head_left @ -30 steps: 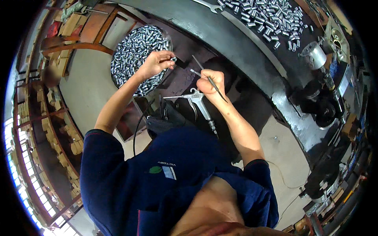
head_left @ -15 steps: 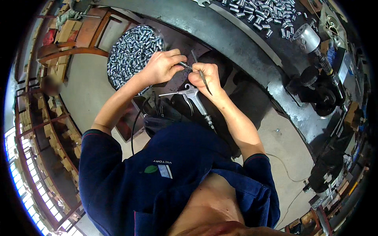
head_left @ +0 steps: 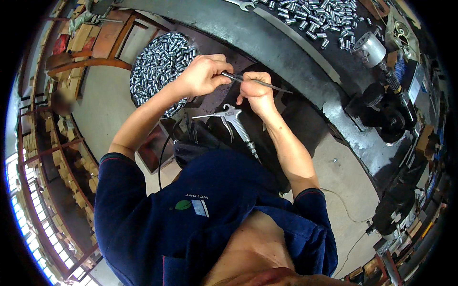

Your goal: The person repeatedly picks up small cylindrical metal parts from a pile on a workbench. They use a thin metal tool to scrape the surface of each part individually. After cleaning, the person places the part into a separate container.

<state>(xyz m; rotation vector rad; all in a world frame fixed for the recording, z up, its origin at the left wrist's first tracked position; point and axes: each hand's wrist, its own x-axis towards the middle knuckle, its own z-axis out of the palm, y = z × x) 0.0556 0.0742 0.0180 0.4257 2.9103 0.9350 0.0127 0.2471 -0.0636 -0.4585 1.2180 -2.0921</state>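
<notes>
My left hand [head_left: 204, 76] is closed, with thumb and fingertips pinching a small shiny metal sleeve [head_left: 226, 74]. My right hand [head_left: 258, 91] grips a thin dark file [head_left: 273, 86], whose tapered tail sticks out to the right past the knuckles. The file's other end meets the sleeve between my hands; I cannot tell how far inside it sits. Below my hands lies a silver air blow gun [head_left: 232, 116], its slim nozzle pointing left. Left of my left hand stands a round container heaped with metal sleeves [head_left: 160, 66].
A dark metal bench [head_left: 276, 52] curves across the far side and down the right. On it are loose metal sleeves [head_left: 324, 19], an open-end wrench [head_left: 245, 5] and a machine fixture with a silver cylinder [head_left: 369, 49]. Racks of boxes [head_left: 67, 157] line the left. A black hose [head_left: 162, 157] hangs near my waist.
The file has swung from steeply slanted to nearly level, and its end now meets the sleeve. My right hand has shifted slightly right; my left hand has risen and moved a little right.
</notes>
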